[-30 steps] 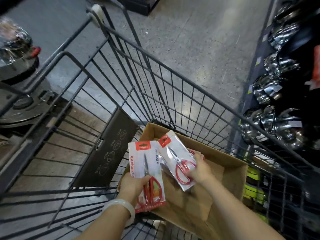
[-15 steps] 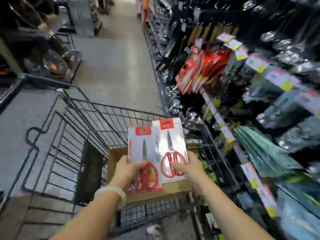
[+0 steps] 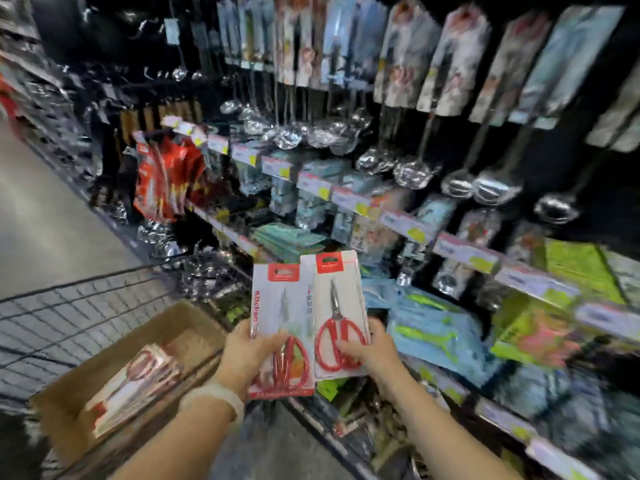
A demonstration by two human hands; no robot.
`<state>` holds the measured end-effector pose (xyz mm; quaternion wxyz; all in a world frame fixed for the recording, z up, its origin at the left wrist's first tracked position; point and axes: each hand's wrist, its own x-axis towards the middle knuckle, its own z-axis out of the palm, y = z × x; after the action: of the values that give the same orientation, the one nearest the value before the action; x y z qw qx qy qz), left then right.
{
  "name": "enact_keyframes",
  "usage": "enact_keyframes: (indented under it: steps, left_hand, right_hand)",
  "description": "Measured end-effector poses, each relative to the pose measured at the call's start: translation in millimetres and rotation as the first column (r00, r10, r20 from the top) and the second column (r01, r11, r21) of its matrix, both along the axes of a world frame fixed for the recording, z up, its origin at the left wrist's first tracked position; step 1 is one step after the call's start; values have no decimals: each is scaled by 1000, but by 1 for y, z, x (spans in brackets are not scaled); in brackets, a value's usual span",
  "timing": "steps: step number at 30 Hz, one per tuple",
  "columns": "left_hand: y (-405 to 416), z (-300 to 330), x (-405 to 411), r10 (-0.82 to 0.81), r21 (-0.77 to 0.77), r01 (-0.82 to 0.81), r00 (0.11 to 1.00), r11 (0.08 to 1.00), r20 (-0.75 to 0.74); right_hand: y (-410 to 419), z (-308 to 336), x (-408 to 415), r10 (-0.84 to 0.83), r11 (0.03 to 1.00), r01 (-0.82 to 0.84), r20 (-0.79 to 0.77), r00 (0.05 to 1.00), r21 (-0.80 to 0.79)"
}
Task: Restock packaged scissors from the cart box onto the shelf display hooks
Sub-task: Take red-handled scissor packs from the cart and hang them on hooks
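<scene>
Both packs have risen toward the shelf edge [image 3: 408,225], left hand [image 3: 251,351] and right hand [image 3: 372,348] gripping scissor packs [image 3: 311,306].

Straight ahead the shelf [image 3: 464,251] is crowded with hanging ladles [image 3: 412,174] and packets, leaving little open space between them; near left, the wire cart [image 3: 79,306] and its cardboard box [image 3: 114,355] block the low side; far left the aisle floor [image 3: 41,216] is open; both hands are occupied by scissors packs [image 3: 311,317].

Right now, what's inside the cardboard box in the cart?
A stack of packaged scissors lies in the cardboard box, toward its left side, beside bare cardboard. The stack hides how many packs it holds and whatever lies beneath.
</scene>
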<state>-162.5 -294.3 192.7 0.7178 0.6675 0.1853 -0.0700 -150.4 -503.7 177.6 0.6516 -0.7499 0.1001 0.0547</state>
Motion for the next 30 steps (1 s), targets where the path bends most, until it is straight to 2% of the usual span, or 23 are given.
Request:
enact_keyframes:
  steps: [5,9,14,17,23,30]
  left_hand:
    - [-123,-1,-46,-219,36,218,975,975,28]
    - [-227,1,-115,-370,57,367,928,928,39]
    - [-334,-3,-192,-520,74,517,853,853,37]
    - [-372,-7,-224,-555,10,555,832,832,-14]
    - [-405,-10,-249,-557,-27,557,830,830,-25]
    - [-419,-4,-221,-543,26,543,840,840,-14]
  right_hand:
    - [-121,5,-97,-212,977,212,1,977,-6]
    - [-211,8,-200,-356,934,356,-11,934,-28]
    - [-301,10,-312,-526,851,525,-40,850,-21]
    - [-336,8,-356,-571,821,571,-51,819,-14]
    - [-370,7,-379,-590,806,591,-50,806,14]
    - [-398,3,-335,-599,799,602,-88,796,4]
